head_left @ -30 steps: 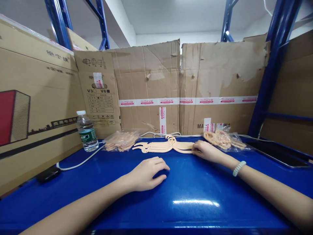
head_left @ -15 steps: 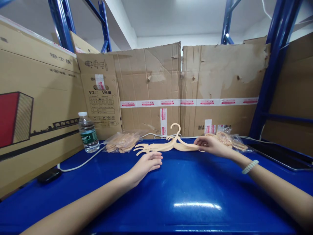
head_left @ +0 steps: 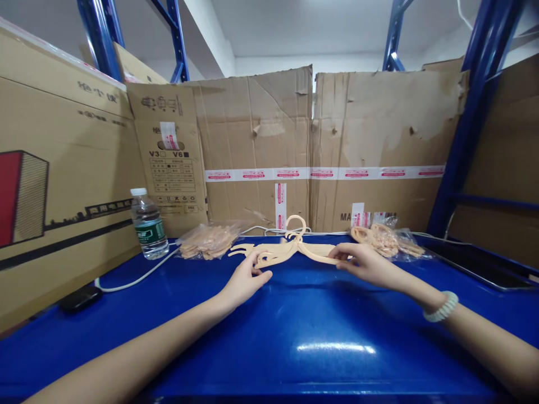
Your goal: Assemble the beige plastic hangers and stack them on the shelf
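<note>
A cream-coloured clothes hanger point(head_left: 316, 256) is in front of me, hook upward, with more hangers point(head_left: 242, 248) of the same colour just behind it. My right hand point(head_left: 357, 261) pinches the hanger's right arm between thumb and fingers. At its left end, my left hand point(head_left: 244, 280) has its fingers curled about the tip, with the thumb standing a little below the bar. Some of the left fingertips are hidden by the hanger. A pale coiled band circles my right wrist.
A water bottle point(head_left: 149, 227) and a clear bag of cream pieces point(head_left: 208, 241) stand at the left. Another bag point(head_left: 383, 240) lies at the right, near a dark flat device point(head_left: 480, 266). A white cable runs to a black object point(head_left: 80, 298). Cardboard boxes point(head_left: 256, 140) wall the blue table point(head_left: 295, 331).
My left hand has moved up and left onto the hanger's left end. The right hand has come slightly nearer with the right arm, and the hanger has shifted left and toward me.
</note>
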The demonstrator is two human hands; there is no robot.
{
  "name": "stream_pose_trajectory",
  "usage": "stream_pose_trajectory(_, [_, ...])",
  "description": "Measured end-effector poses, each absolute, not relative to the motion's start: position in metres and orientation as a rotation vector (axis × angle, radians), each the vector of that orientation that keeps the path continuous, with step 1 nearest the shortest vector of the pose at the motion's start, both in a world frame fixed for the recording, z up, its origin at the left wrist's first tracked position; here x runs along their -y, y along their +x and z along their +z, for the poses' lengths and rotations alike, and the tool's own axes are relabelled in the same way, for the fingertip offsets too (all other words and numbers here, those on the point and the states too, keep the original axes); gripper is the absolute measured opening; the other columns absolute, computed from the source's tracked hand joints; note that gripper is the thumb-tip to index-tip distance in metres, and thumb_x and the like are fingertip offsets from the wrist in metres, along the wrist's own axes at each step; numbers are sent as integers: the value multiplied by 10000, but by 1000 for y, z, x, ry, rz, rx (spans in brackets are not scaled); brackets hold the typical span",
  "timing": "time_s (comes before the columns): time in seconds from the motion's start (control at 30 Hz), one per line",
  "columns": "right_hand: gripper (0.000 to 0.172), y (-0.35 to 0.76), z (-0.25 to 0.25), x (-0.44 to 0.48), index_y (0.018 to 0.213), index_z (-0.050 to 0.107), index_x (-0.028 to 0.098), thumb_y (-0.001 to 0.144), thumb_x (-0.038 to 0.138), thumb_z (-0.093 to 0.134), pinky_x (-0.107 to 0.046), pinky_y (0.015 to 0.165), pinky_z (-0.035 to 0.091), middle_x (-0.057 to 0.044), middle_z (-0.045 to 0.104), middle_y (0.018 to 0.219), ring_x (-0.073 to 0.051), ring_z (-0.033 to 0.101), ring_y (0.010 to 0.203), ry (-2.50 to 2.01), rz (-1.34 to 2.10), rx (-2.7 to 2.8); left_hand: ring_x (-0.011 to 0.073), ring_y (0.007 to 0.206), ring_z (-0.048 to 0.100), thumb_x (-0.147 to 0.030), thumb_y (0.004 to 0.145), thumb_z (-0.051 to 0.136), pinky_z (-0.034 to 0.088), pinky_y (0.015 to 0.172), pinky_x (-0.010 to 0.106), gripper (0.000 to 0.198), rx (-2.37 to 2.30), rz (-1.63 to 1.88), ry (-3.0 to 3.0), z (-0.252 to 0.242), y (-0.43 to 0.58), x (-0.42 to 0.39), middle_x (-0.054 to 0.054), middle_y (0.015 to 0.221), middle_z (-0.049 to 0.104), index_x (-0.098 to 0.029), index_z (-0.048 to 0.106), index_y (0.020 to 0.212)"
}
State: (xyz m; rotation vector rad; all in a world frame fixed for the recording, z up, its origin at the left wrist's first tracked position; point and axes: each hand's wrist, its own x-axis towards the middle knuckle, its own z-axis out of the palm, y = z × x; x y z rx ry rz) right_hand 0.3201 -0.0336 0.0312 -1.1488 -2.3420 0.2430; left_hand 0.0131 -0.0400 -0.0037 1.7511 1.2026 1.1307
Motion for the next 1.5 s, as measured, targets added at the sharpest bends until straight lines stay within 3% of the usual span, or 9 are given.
stream_pose_trajectory(0.13, [185,321,29,30,958,635,170,826,209,511,-300,725,476,-71,681,921,-192,612,811,-1119,183,2362,141,712,552,-331,811,563,435,643,259,291,-1138,1136,1979,-4,11,37,40,883,623,-167,602,1048])
stream_pose_trajectory(0.3, [173,317,29,31,967,645,158,823,136,551,-311,737,442,-83,667,900,-223,576,878,-1106,-185,2515,72,498,404,-373,772,595,300,486,212,324,-1071,1168,1621,0,13,37,-2,704,559,-124,580,978])
stream_pose_trajectory(0.63, [114,307,25,40,861,613,157,890,168,503,-266,536,326,-83,658,857,-195,619,716,-1520,-774,2438,72,514,451,-242,739,636,331,535,213,240,-1016,1202,1249,1,15,36,0,641,559,-89,575,913])
stream_pose_trajectory(0.77, [113,305,23,40,855,604,153,882,129,497,-263,517,325,-83,652,847,-192,621,696,-1513,-860,2449,73,517,455,-244,732,648,334,535,209,236,-1027,1198,1254,2,16,37,-2,637,563,-95,575,900])
stream_pose_trajectory(0.9, [142,305,23,42,878,616,152,875,100,484,-245,518,361,-97,637,965,-189,630,756,-1447,-843,2443,78,518,459,-254,729,651,344,537,211,234,-1038,1199,1257,3,17,37,-4,636,564,-104,575,893])
stream_pose_trajectory(1.03, [154,307,20,41,939,613,173,864,113,492,-245,565,423,-99,597,1080,-169,618,743,-1330,-724,2375,77,513,460,-232,735,634,347,533,209,206,-1044,1208,1261,2,17,37,-6,638,565,-104,574,884])
stream_pose_trajectory(1.2, [263,310,11,30,1048,555,179,792,125,551,-291,678,498,-75,560,1060,-140,597,711,-1118,-170,2196,70,505,454,-225,730,641,351,527,206,226,-1043,1221,1247,2,18,37,-9,647,565,-102,582,910])
stream_pose_trajectory(1.4, [293,315,8,18,1017,611,148,732,219,612,-330,700,516,-75,660,904,-182,616,746,-1078,359,2038,63,539,471,-272,688,697,383,534,197,277,-1041,1286,1272,0,17,35,-14,694,557,-101,618,892])
stream_pose_trajectory(1.5, [336,318,10,15,1034,636,140,733,287,615,-331,678,516,-90,682,920,-199,623,769,-1047,502,2006,61,560,484,-295,673,724,419,557,189,273,-1026,1324,1299,-1,15,34,-27,669,534,-104,640,848])
